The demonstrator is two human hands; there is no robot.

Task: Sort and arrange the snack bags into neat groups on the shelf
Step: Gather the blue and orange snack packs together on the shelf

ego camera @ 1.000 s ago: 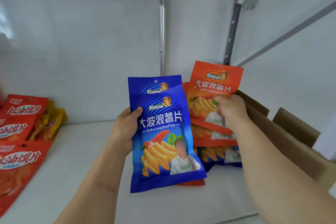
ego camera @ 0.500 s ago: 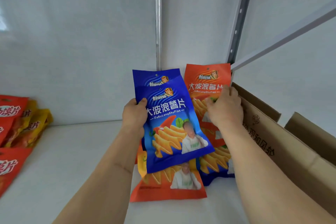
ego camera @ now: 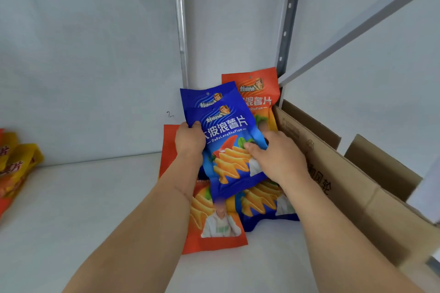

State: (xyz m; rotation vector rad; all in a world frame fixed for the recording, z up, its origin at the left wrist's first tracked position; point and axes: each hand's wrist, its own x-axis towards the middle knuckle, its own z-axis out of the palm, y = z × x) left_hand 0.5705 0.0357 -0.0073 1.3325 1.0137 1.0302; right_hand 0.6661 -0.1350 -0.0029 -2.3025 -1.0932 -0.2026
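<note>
2 blue bags (ego camera: 228,140) gripped by left hand (ego camera: 190,141); right hand (ego camera: 277,158) apparently pinches their edge.

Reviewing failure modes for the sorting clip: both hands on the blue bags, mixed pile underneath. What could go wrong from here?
1. The left hand grips two stacked blue bags by one edge; the rear one could slip out.
2. The right hand reaches over the pile, and could knock the upright orange bag leaning at the back.
3. Setting blue bags on the flat orange bag would remix colours.
</note>
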